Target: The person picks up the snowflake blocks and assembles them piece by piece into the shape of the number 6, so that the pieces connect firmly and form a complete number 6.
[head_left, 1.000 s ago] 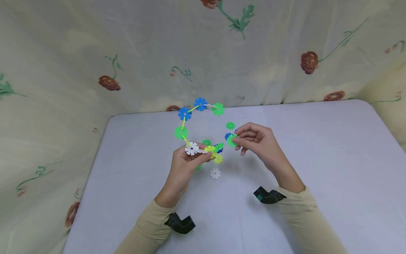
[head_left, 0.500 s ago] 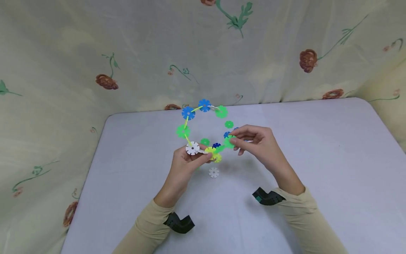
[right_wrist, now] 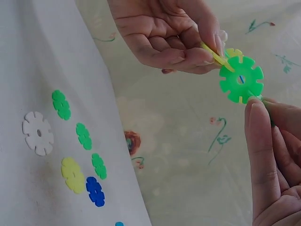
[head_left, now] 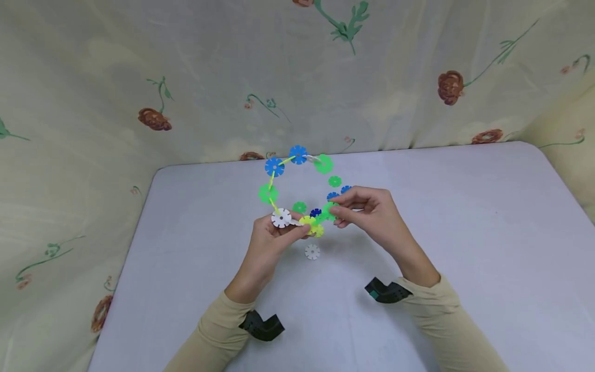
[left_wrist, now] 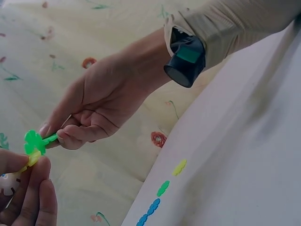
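My left hand [head_left: 269, 245] pinches a yellow snowflake disc [head_left: 307, 222] in a chain of slotted plastic discs held above the table. From there the chain curves up through a white disc [head_left: 281, 219], a green one [head_left: 268, 194] and blue ones [head_left: 274, 167] to a green disc [head_left: 324, 164] at its far end. At the near end, a green disc [right_wrist: 230, 85] joins the yellow one. My right hand [head_left: 374, 214] pinches another green disc [head_left: 329, 211], which touches that near-end disc edge-on. How deep the slots engage is hidden by the fingertips.
Loose discs lie on the white table [head_left: 465, 232] below and beyond my hands: a white disc [head_left: 312, 252], a yellow disc [head_left: 318, 231], a dark blue disc [head_left: 315, 213], green discs [head_left: 334, 181] and blue discs [head_left: 346, 189]. A flowered curtain [head_left: 200, 67] hangs behind the table.
My right hand has moved left with its green disc, from a gap to contact with the chain's near-end green disc. My left hand has stayed nearly still, holding the chain.
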`<state>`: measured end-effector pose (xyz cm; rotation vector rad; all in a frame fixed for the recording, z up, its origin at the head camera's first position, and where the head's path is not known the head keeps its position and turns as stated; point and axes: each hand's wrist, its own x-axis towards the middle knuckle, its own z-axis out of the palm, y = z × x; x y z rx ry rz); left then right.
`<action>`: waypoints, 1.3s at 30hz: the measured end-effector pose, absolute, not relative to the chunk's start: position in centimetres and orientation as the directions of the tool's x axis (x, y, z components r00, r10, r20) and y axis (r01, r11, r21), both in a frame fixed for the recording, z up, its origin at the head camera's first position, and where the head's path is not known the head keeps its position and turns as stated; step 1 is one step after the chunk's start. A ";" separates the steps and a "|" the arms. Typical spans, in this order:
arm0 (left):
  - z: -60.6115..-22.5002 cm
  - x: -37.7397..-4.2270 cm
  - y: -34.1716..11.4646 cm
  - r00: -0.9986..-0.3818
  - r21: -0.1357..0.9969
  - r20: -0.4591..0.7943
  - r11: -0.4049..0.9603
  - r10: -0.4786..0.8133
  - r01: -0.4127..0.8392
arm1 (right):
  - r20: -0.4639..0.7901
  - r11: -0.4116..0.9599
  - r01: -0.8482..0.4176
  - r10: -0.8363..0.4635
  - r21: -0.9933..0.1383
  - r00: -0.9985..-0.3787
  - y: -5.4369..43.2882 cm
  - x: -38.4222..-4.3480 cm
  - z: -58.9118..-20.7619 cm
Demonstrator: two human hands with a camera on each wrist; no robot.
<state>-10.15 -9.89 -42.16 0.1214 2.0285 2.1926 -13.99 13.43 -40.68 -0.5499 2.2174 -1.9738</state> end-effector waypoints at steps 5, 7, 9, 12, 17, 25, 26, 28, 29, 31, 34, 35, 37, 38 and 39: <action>-42.3 -10.2 -10.0 -0.985 0.996 -0.044 -0.071 0.168 -0.057 | 0.145 0.079 -0.183 -0.343 -0.980 -0.928 13.3 -14.0 -40.7; -42.2 -10.3 -10.0 -0.984 0.996 -0.043 -0.072 0.173 -0.056 | 0.145 0.085 -0.184 -0.344 -0.979 -0.928 13.3 -13.9 -40.7; -42.2 -10.3 -9.9 -0.983 0.995 -0.042 -0.079 0.176 -0.057 | 0.139 0.092 -0.181 -0.347 -0.979 -0.928 13.3 -13.9 -40.7; -42.1 -10.2 -9.8 -0.983 0.995 -0.035 -0.088 0.181 -0.052 | 0.114 0.099 -0.157 -0.349 -0.983 -0.930 13.4 -14.0 -40.9; -42.0 -10.1 -9.8 -0.975 0.997 -0.034 -0.067 0.217 -0.050 | 0.045 0.129 -0.096 -0.351 -0.987 -0.935 13.4 -14.3 -41.2; -42.0 -10.1 -9.9 -0.951 0.998 -0.063 0.010 0.303 -0.063 | 0.049 0.115 -0.076 -0.225 -0.990 -0.973 13.7 -14.7 -41.4; -42.0 -10.1 -9.9 -0.947 0.998 -0.071 0.019 0.314 -0.068 | 0.054 0.089 -0.074 -0.205 -0.993 -0.977 13.7 -14.7 -41.4; -42.0 -10.1 -9.9 -0.939 0.996 -0.087 0.034 0.332 -0.080 | 0.064 0.048 -0.073 -0.175 -0.996 -0.982 13.8 -14.8 -41.4; -42.0 -10.1 -9.9 -0.936 0.996 -0.093 0.039 0.338 -0.085 | 0.065 0.033 -0.072 -0.166 -0.997 -0.984 13.8 -14.8 -41.4; -42.1 -10.1 -10.0 -0.936 0.995 -0.096 0.046 0.339 -0.085 | 0.061 0.009 -0.063 -0.152 -0.998 -0.987 13.8 -14.8 -41.4; -42.2 -10.1 -10.0 -0.948 0.997 -0.080 0.036 0.307 -0.073 | 0.055 -0.022 -0.052 -0.160 -0.998 -0.986 13.8 -14.8 -41.5; -42.2 -10.1 -10.0 -0.953 0.997 -0.075 0.029 0.293 -0.069 | 0.052 -0.030 -0.048 -0.168 -0.998 -0.984 13.8 -14.8 -41.6; -42.2 -10.2 -10.1 -0.964 0.997 -0.073 0.013 0.257 -0.072 | 0.051 -0.054 -0.041 -0.193 -0.998 -0.980 13.8 -14.8 -41.7; -42.2 -10.3 -10.1 -0.968 0.997 -0.071 -0.002 0.241 -0.073 | 0.051 -0.065 -0.038 -0.208 -0.997 -0.977 13.8 -14.8 -41.7; -42.1 -10.3 -10.1 -0.972 0.997 -0.069 -0.015 0.226 -0.074 | 0.051 -0.077 -0.035 -0.223 -0.996 -0.973 13.8 -14.8 -41.8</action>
